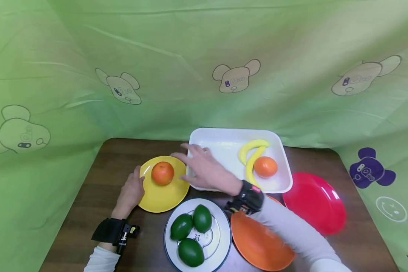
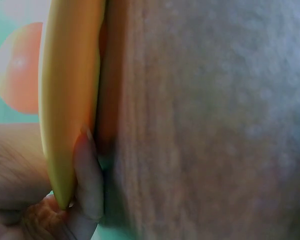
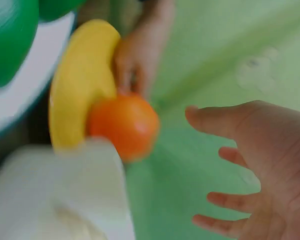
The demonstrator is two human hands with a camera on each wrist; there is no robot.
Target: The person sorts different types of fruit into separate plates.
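Note:
My left hand (image 1: pixel 132 189) pinches the left rim of a yellow plate (image 1: pixel 159 202), the thumb on its upper side. In the left wrist view a finger (image 2: pixel 88 175) lies along the underside of the plate (image 2: pixel 70 100). One orange (image 1: pixel 162 173) sits on this plate. My right hand (image 1: pixel 209 170) hovers with spread fingers between the plate and the white tray (image 1: pixel 221 136), overlapping the tray's left end in the head view. Nothing is in its grasp; the right wrist view shows the fingers (image 3: pixel 230 201) apart. Two bananas (image 1: pixel 253 145) and another orange (image 1: pixel 265 167) lie in the tray's right half.
A white plate with a dark rim (image 1: pixel 222 241) at the front holds three green avocados (image 1: pixel 191 252). An orange plate (image 1: pixel 258 245) lies partly beneath the right forearm. At the right is a red plate (image 1: pixel 317 204). Green printed cloth (image 1: pixel 176 75) hangs behind the brown table (image 1: pixel 78 226).

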